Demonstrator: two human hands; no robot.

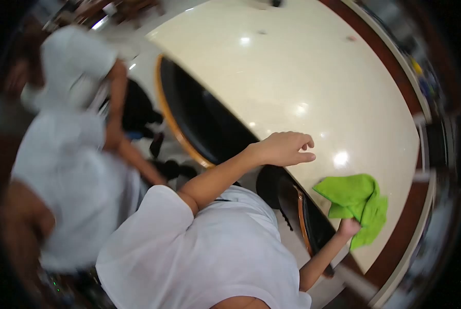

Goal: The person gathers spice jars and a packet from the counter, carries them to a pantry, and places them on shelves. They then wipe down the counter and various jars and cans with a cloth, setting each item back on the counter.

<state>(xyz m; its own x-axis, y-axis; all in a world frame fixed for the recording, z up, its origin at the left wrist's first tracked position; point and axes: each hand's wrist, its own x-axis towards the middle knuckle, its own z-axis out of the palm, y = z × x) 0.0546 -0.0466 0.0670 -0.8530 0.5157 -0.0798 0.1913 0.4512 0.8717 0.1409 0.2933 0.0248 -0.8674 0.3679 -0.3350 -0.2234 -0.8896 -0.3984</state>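
My left hand (287, 148) reaches out over the cream tabletop (333, 87), palm down and holding nothing. Its fingers bend loosely, with the thumb apart from them. Over at the table's near right side, my right hand (350, 226) is closed on a bright green cloth (356, 193). The cloth lies bunched and folded on the tabletop, spreading away from the fist on both sides. It partly hides the fingers of that hand.
A black chair (199, 113) with a wooden edge stands against the table, and a second chair (302, 216) is nearer my body. At the left is another person (81, 154) in a white shirt, blurred. Dark brown trim (403, 92) borders the table's far side.
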